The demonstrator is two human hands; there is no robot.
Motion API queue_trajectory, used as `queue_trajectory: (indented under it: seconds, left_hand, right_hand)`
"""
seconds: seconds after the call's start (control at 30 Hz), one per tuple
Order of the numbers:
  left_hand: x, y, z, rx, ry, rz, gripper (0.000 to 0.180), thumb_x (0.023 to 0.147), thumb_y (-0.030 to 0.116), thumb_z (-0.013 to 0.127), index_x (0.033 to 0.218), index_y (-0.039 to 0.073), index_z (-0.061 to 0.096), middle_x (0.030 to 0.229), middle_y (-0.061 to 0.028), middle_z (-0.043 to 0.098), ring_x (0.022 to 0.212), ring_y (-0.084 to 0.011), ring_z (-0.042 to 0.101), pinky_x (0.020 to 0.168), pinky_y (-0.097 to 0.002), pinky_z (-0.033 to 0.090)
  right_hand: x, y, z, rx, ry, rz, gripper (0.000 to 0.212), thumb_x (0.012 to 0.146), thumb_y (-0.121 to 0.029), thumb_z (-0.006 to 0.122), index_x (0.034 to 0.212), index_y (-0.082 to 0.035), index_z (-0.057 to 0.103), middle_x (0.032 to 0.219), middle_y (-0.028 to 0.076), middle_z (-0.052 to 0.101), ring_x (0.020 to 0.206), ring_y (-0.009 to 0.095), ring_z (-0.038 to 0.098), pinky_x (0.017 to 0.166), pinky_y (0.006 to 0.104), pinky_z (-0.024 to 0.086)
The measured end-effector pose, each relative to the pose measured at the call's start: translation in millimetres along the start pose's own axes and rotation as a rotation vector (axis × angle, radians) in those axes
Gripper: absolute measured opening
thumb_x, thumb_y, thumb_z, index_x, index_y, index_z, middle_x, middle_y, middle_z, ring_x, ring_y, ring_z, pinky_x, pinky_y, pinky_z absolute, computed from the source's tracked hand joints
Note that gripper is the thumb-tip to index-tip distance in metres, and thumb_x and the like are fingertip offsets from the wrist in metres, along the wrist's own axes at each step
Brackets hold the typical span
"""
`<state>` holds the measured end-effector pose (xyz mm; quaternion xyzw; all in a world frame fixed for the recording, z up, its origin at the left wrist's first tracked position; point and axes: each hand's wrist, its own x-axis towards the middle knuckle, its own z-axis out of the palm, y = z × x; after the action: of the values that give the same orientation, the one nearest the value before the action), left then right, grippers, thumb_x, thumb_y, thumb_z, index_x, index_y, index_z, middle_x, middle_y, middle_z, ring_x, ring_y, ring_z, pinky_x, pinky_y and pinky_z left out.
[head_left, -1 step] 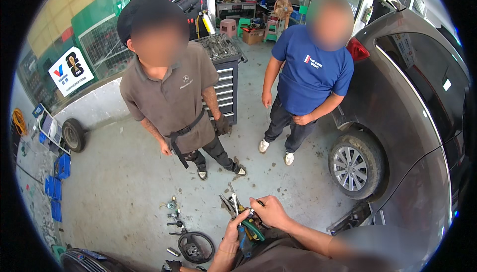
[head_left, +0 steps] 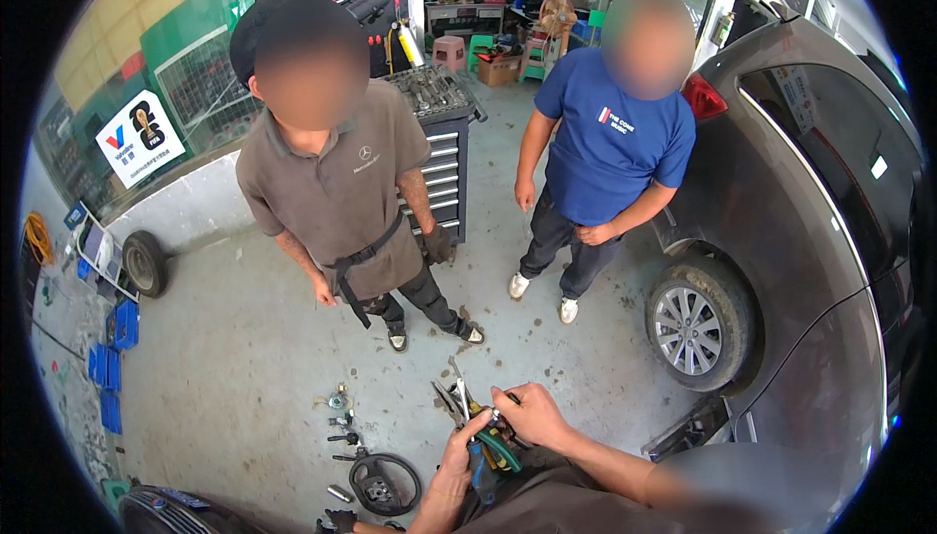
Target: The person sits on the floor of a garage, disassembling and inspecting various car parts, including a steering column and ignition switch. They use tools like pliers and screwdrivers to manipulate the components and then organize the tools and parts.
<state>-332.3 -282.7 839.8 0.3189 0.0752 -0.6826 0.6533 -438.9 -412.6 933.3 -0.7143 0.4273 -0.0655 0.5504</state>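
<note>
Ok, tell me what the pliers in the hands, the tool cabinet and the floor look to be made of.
Pliers: bare grey metal jaws with a dull shine; the handles look like green and blue plastic or rubber sleeves, going by their solid colour. Tool cabinet: dark painted sheet metal, probably steel, with pale drawer fronts that catch the light. Floor: grey, matt and stained, most likely bare concrete.

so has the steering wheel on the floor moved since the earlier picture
No. The steering wheel lies in the same spot, just below the small parts on the floor.
</note>
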Motion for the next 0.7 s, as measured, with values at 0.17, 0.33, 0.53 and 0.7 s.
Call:
queue_trajectory:
  seconds: [0.17, 0.33, 0.53, 0.7]
  left_hand:
    - [-4.6, -0.3, 7.4, 0.024, 0.036, -0.011, 0.031, 0.099, 0.030, 0.070, 0.112, 0.001, 0.069, 0.093, -0.0127, 0.074, 0.081, -0.0248, 0.073, 0.074, -0.0385, 0.061]
    - [-8.1, -4.7, 20.0, 0.099, 0.056, 0.030, 0.038, 0.099, 0.035, 0.062, 0.114, 0.000, 0.069, 0.094, -0.0135, 0.073, 0.082, -0.0262, 0.072, 0.074, -0.0367, 0.059]
    - [-7.1, -10.2, 16.3, 0.054, 0.084, 0.013, 0.033, 0.100, 0.030, 0.065, 0.116, 0.001, 0.069, 0.097, -0.0126, 0.075, 0.084, -0.0245, 0.074, 0.076, -0.0380, 0.061]
    - [-9.2, -8.5, 25.8, 0.040, 0.089, 0.042, 0.026, 0.102, 0.025, 0.068, 0.114, 0.002, 0.070, 0.096, -0.0104, 0.075, 0.081, -0.0209, 0.074, 0.072, -0.0346, 0.062]
  right_hand:
    - [-2.3, -5.0, -8.7, -0.148, -0.014, -0.045, 0.049, 0.103, -0.035, 0.061, 0.080, 0.006, 0.073, 0.059, 0.014, 0.066, 0.053, 0.018, 0.065, 0.056, 0.0376, 0.052]
    - [-11.8, 11.8, -2.6, -0.123, 0.062, -0.094, 0.050, 0.103, -0.039, 0.059, 0.078, 0.002, 0.075, 0.058, 0.016, 0.066, 0.057, 0.035, 0.068, 0.059, 0.0444, 0.052]
    - [-18.0, 21.8, 8.5, -0.136, 0.193, -0.112, 0.051, 0.102, -0.039, 0.061, 0.077, 0.003, 0.073, 0.058, 0.022, 0.061, 0.058, 0.041, 0.066, 0.059, 0.0479, 0.051]
    - [-15.4, 27.8, 9.0, -0.105, 0.202, -0.086, 0.053, 0.102, -0.040, 0.061, 0.075, 0.005, 0.071, 0.059, 0.024, 0.059, 0.058, 0.043, 0.064, 0.059, 0.0483, 0.050]
